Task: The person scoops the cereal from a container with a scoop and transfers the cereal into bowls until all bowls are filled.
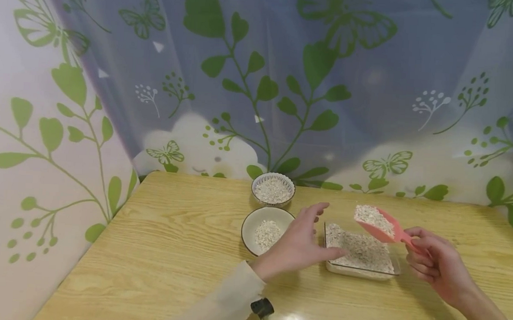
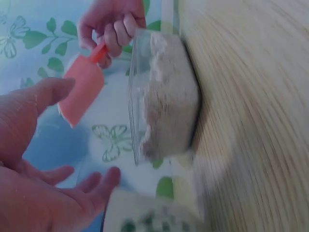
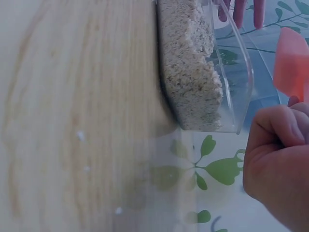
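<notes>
My right hand (image 1: 440, 266) grips the handle of a pink scoop (image 1: 385, 227), heaped with oat flakes and raised over a clear glass dish (image 1: 355, 270). Oats (image 1: 365, 252) fill much of that dish, with a hollow in their surface. Between the dish and a cream bowl (image 1: 247, 234), my left hand (image 1: 295, 244) hovers with fingers spread and nothing held. A small pile of oats (image 1: 266, 235) lies in the cream bowl, partly covered by the left hand in the head view. The left wrist view shows the scoop's pink underside (image 2: 84, 89) beyond the left thumb.
Behind the cream bowl stands a smaller patterned bowl (image 1: 254, 194) of oats. All of it is on a wooden table (image 1: 156, 242), whose back edge meets a printed curtain (image 1: 242, 106). Several white flakes (image 3: 80, 136) dot the wood near the dish.
</notes>
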Tool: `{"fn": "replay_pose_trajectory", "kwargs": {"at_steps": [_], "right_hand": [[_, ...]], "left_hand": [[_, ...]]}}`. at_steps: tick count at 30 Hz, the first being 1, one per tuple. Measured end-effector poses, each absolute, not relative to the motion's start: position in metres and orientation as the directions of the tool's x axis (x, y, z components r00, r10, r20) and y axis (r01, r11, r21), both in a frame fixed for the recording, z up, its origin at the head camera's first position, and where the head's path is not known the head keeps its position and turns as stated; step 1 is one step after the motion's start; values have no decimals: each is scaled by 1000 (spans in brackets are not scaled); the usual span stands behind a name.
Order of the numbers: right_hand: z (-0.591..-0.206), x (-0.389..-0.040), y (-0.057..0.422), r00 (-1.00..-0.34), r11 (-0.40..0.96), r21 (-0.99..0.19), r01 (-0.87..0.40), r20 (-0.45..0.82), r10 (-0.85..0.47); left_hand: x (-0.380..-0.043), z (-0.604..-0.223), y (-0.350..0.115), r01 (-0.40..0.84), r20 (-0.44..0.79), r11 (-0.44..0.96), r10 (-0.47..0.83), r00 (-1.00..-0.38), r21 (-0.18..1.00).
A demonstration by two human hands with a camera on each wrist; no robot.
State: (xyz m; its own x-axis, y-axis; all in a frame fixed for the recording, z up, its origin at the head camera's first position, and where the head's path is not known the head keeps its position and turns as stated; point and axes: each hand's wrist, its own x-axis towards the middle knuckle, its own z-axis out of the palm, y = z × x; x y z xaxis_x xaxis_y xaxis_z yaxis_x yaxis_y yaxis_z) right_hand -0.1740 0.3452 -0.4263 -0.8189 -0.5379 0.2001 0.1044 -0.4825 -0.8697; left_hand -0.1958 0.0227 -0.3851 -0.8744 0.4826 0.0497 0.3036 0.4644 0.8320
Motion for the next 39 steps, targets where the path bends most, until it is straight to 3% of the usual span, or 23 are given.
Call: {"fn": "replay_pose_trajectory", "kwargs": {"at_steps": [9, 17, 27, 39], "right_hand": [[-419, -174, 340, -840, -451, -889, 80, 183, -510], [-413, -175, 335, -854, -423, -904, 53, 179, -488], [-405, -174, 321, -895, -328, -945, -4, 149, -420], [-395, -175, 298, -906, -283, -959, -22, 139, -399]], "left_hand": [[-201, -385, -21, 370, 143, 389, 501, -854, 844], [-211, -394, -62, 385, 199, 398, 434, -879, 833], [-218, -400, -98, 317, 181, 461, 314, -932, 829], [-222, -416, -112, 243, 41, 428, 429, -902, 871]]}}
